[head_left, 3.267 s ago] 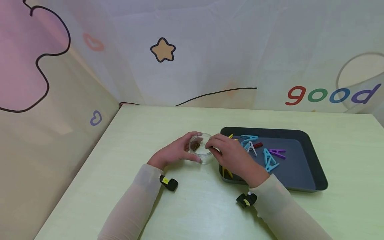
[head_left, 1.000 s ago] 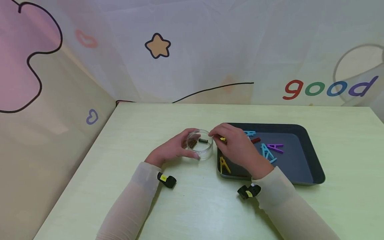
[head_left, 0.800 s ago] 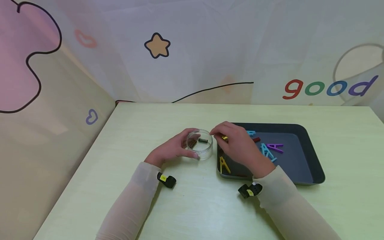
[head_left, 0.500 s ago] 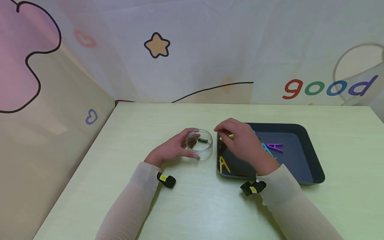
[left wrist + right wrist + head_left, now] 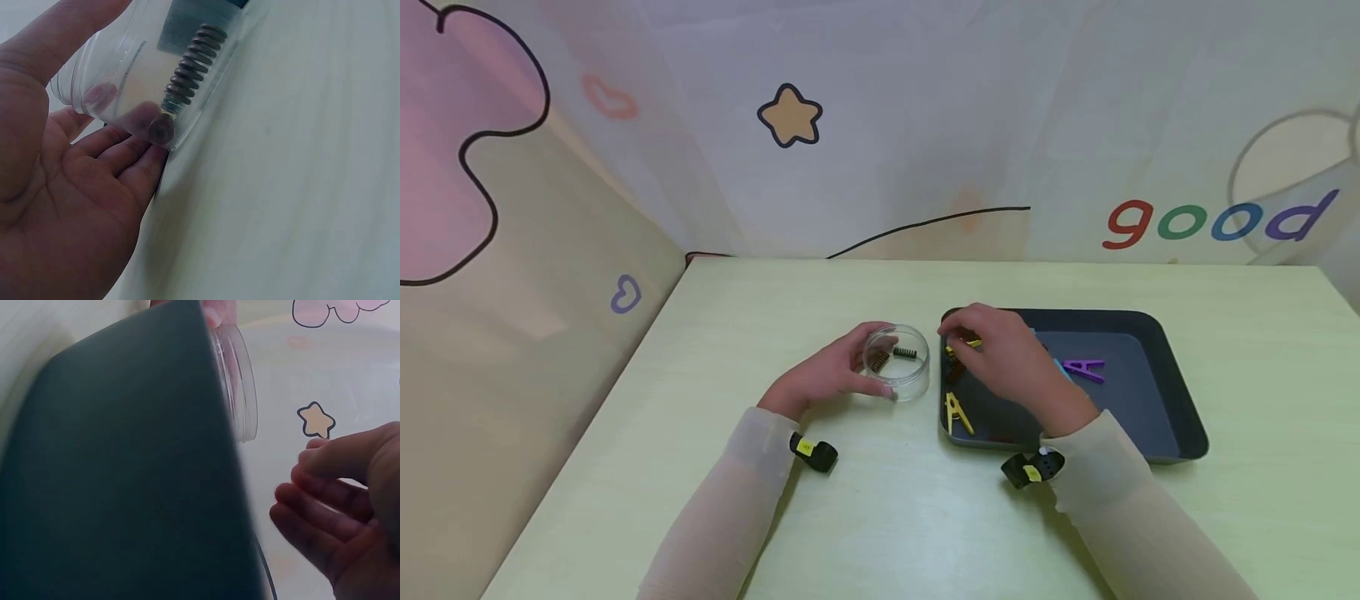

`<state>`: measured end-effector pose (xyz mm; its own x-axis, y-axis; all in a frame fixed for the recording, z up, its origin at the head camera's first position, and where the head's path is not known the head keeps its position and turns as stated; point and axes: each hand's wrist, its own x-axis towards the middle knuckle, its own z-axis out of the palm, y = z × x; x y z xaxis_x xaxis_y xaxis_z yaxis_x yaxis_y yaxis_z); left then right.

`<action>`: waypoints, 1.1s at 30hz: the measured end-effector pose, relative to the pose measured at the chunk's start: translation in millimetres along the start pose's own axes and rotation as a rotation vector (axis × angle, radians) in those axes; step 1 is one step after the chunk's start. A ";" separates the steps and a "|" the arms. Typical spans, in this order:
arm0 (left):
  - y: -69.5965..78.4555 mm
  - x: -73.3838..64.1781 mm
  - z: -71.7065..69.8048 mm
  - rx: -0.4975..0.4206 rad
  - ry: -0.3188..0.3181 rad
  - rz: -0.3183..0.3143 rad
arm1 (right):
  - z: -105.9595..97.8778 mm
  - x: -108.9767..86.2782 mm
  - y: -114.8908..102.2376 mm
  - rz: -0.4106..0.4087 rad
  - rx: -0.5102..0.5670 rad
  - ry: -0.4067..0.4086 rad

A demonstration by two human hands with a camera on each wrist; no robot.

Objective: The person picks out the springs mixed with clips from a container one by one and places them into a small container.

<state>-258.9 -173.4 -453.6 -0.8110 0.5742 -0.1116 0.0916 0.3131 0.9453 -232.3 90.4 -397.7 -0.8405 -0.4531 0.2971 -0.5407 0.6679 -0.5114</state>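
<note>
My left hand (image 5: 831,371) grips a clear round plastic jar (image 5: 913,387) from its left side, thumb in front and fingers behind. Two dark coil springs (image 5: 905,353) lie at the bottom of the jar; one of these springs (image 5: 195,65) shows large through the wall in the left wrist view. Over the left end of a dark grey tray (image 5: 1150,408) is my right hand (image 5: 1018,362), its fingers loosely bent. The right wrist view shows nothing between that hand's thumb and fingertips. Beneath it, a yellow clothespin piece (image 5: 973,343) is partly covered.
Toward the tray's near left corner lies another yellow clothespin piece (image 5: 957,413). A purple clothespin piece (image 5: 1084,369) sits mid-tray, and blue pieces are mostly hidden behind the right hand. The tray's raised wall (image 5: 137,456) fills much of the right wrist view.
My right hand has moved from the jar's mouth to the right, over the tray. A second spring now shows inside the jar. The left hand keeps its grip on the jar.
</note>
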 end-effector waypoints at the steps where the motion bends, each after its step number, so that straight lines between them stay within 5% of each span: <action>1: -0.2 0.4 -0.1 -0.001 -0.002 0.005 | 0.4 0.1 1.0 0.020 0.000 -0.016; 13: -0.2 2.0 -0.6 0.013 0.000 -0.006 | 2.5 0.9 5.9 0.127 -0.059 -0.160; 25: -0.5 -0.2 1.4 0.023 0.004 -0.005 | 14.6 1.1 11.1 0.125 -0.114 -0.299; 33: -0.2 -1.5 2.3 0.050 0.019 0.000 | 17.7 1.7 10.9 0.140 -0.160 -0.318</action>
<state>-256.4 -172.5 -454.3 -0.8217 0.5601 -0.1053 0.1199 0.3505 0.9289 -239.0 86.4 -417.1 -0.8680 -0.4946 -0.0442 -0.4410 0.8087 -0.3892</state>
